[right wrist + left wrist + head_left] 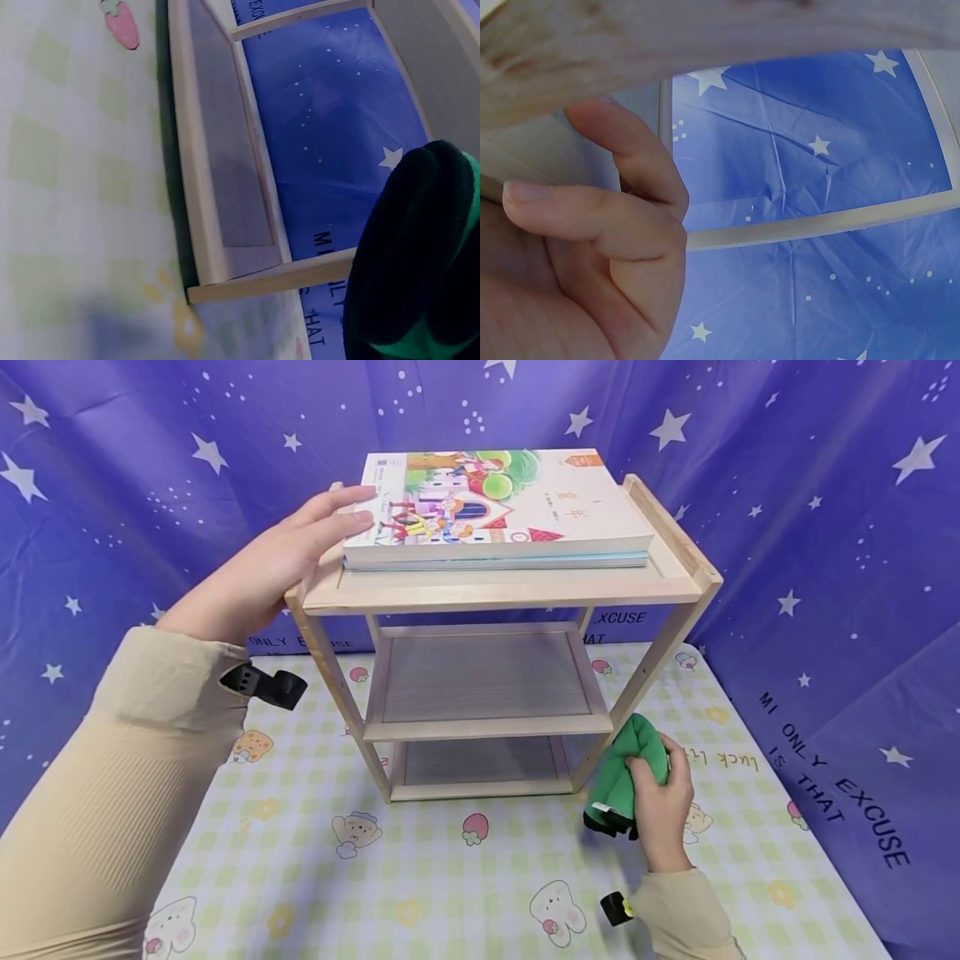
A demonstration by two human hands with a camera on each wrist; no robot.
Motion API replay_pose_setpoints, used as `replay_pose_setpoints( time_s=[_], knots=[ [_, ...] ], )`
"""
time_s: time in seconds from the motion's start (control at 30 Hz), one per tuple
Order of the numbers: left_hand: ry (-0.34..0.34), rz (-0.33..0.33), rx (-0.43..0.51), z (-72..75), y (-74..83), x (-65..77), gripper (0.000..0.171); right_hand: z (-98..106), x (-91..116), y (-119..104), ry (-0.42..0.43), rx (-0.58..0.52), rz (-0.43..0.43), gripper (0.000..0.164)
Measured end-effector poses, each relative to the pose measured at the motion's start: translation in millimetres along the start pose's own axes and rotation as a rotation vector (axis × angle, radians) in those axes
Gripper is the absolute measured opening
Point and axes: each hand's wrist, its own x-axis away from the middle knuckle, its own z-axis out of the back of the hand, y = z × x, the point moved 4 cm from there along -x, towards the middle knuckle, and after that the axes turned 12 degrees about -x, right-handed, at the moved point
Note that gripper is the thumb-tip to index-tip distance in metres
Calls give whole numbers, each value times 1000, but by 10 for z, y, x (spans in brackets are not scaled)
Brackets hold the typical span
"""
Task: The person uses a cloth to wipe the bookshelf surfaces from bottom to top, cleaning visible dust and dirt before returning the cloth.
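Observation:
A three-tier wooden shelf (487, 727) stands in the middle of the table. On its top tier lies a small stack of books (555, 510), the uppermost with a colourful illustrated cover. My left hand (292, 547) grips the top tier's left side rail, its upper fingertips at the books' left edge. In the left wrist view, other fingers (637, 225) curl beneath the rail. My right hand (663, 793) pinches a folded green cloth (626, 777) with black edging and a white tag, beside the shelf's lower right front leg. Only the cloth's dark, bunched part (405, 240) shows in the right wrist view.
A checked tablecloth (420, 877) with cartoon prints covers the table. Purple curtains (825, 568) with white stars hang behind and at both sides, close to the shelf's back. Black straps (266, 685) are on both wrists.

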Motion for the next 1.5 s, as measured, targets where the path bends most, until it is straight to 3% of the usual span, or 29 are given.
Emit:
replay_pose_setpoints(
  time_s=[0.5,0.7,1.03,1.3,1.5],
  knots=[
    [8,10,0,5,6,-3,58,-83,-45,-176,-3,-220,55,68],
    [7,8,1,6,5,1,58,-86,-81,-263,3,-213,71,60],
    [3,1,4,-2,7,2,58,-115,-81,-349,-10,-154,258,54],
    [8,8,5,1,5,5,58,-177,-75,-367,-74,-129,182,52],
    [11,8,13,-3,1,2,58,-227,-68,-332,-166,-121,89,73]
  ],
)
